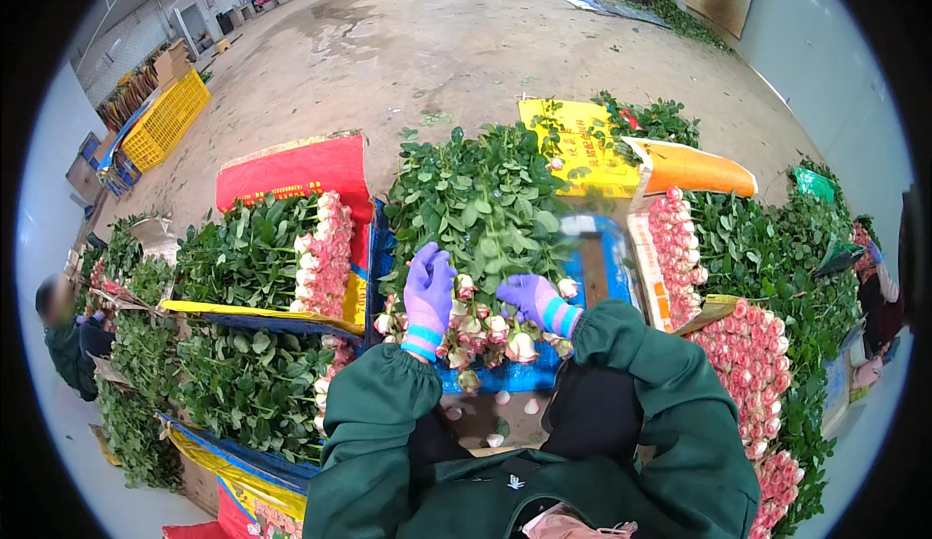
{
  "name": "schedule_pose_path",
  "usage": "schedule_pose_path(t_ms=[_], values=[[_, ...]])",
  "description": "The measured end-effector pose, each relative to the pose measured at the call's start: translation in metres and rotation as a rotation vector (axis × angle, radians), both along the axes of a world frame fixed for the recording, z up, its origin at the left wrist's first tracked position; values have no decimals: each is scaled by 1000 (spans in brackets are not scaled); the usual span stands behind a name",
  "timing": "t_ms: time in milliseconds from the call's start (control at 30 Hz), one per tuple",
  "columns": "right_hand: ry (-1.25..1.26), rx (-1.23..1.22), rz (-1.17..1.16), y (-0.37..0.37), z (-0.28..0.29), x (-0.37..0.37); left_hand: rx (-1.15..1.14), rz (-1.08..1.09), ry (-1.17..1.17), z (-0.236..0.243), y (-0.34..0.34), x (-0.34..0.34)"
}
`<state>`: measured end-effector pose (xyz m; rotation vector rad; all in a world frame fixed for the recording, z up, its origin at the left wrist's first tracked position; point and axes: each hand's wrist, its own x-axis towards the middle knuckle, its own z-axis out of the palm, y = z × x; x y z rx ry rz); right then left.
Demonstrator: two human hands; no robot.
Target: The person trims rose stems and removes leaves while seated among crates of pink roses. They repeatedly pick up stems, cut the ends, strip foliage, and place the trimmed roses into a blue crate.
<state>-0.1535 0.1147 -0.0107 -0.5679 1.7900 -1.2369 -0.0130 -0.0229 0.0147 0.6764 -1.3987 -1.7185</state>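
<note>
A heap of cut roses (497,328) lies in front of me, its pink and cream heads toward me and its leafy stems (476,194) pointing away. My left hand (428,288), in a purple glove with a striped cuff, is at the left side of the heads, fingers stretched forward over the leaves. On the right, my gloved right hand (534,296) reaches in among the roses with its fingers bent together; whatever they grip is hidden. Beside that hand sits a pale rose head (568,288). Under the heap is a blue surface (500,379).
Stacked rose bunches (330,248) stand at left between red and yellow sheets (291,165). More pink roses (743,374) are piled at right beside an orange-edged board (694,165). A yellow crate (170,126) is far left. Fallen petals (502,397) lie near my knees. Other people (73,335) are at both sides.
</note>
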Motion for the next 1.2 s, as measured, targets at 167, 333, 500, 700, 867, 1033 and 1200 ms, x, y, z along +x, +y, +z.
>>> schedule_pose_path(t_ms=[167, 333, 500, 700, 867, 1033, 1200], values=[[-223, -351, -62, 14, 101, 15, 44, 77, 44, 4, -8, 2], [-574, -745, 11, 54, 141, -12, 57, 27, 67, -2, -17, -4], [-368, -982, -185, 96, 132, -5, 63, -9, 32, -1, 0, -14], [-540, -914, -203, 128, 120, -42, 44, -48, -5, -1, 7, -27], [-386, -681, -367, 141, 117, -68, -2, -40, -97, -4, 7, -32], [-317, -719, -393, 156, 125, -73, -64, -44, -136, -7, 7, -32], [-310, -723, -385, 167, 123, -77, -54, -75, -158, -16, 9, -40]])
